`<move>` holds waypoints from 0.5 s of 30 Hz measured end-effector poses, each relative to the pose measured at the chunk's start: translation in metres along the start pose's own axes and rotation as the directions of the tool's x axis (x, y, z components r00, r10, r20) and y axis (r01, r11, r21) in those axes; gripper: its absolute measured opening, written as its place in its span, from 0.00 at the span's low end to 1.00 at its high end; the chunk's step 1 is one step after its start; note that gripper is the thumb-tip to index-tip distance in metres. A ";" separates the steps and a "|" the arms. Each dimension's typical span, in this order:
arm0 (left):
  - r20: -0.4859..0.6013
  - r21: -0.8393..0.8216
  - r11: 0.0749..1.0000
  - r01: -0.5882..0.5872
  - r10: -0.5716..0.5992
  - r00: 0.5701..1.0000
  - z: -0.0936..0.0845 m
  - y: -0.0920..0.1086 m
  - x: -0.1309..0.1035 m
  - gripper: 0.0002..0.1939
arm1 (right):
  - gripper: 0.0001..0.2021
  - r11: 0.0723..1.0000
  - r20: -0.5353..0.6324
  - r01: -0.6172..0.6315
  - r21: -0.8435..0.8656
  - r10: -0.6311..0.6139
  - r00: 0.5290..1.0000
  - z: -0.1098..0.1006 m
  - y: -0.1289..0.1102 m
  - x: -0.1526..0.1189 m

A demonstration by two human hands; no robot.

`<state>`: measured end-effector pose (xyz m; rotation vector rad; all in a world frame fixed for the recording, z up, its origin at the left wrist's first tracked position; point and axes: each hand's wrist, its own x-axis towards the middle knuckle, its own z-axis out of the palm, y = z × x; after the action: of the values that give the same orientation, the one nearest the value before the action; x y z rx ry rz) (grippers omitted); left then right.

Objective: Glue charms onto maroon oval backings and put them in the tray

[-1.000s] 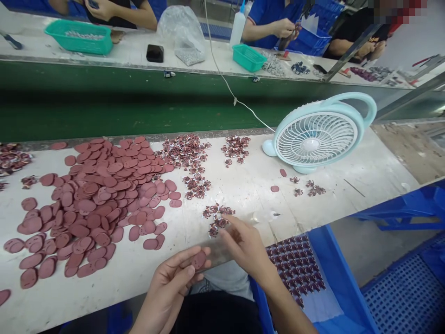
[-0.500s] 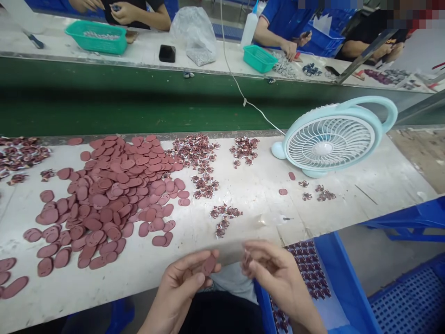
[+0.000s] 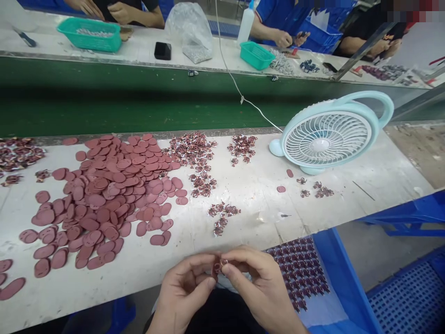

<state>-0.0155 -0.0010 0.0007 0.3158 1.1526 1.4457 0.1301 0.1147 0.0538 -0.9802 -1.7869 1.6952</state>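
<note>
Left hand (image 3: 187,290) pinches a flat, dull-red oval piece (image 3: 216,269) between thumb and fingers; the right hand (image 3: 260,283), thumb and fingertips closed on a small brown-and-white piece (image 3: 224,262), has come up against it. Half a second ago the hands were apart, and a second ago the right one was at the little cluster of brown-and-white pieces (image 3: 222,213) ahead. Whether the two held pieces touch is too small to tell.

Both hands are above the lap, at the near edge of the white worktop (image 3: 250,185). Bare surface lies between them and the cluster, with more ahead to the right, towards a pale-blue round plastic fan (image 3: 320,144). Left of the left hand, a broad heap of dull-red ovals (image 3: 100,204) spreads out, leaving a bare strip along the front edge. Right of the right hand, below worktop level, a blue plastic crate (image 3: 347,273) holds rows of brown pieces (image 3: 304,269) near the forearm.
</note>
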 end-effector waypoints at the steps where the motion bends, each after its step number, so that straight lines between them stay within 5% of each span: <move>1: -0.003 -0.010 1.000 0.008 -0.008 1.000 0.000 0.000 0.000 0.11 | 0.08 1.000 0.001 0.001 -0.015 -0.001 1.000 0.000 0.000 0.000; 15: -0.029 -0.085 0.992 0.092 -0.094 0.995 0.010 0.007 -0.001 0.10 | 0.05 0.996 0.072 -0.076 -0.052 0.080 0.994 -0.008 -0.001 0.007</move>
<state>-0.0114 0.0043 0.0111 0.1783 1.1154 1.4170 0.1317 0.1251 0.0551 -1.0328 -1.8685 1.7636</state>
